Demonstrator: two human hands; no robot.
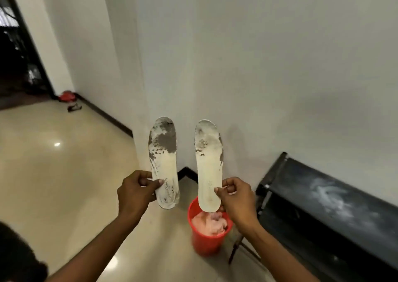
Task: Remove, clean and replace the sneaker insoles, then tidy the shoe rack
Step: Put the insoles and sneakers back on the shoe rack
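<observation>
above bucket (206, 238), insoles (164, 163) upright, toes up

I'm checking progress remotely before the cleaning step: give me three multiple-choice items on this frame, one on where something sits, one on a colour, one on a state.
1. Where is the bucket?
A. On the floor beside the black shoe rack
B. On top of the rack
C. In the doorway

2. What colour is the bucket?
A. Blue
B. Red
C. White

3. Which insole shows more dark wear?
A. The one in the right hand
B. Both are spotless
C. The one in the left hand

Answers: 1 A, it stands on the tiles just left of the rack. 2 B, its wall is red. 3 C, the left insole has a large grey patch, while the right insole has small marks.
</observation>
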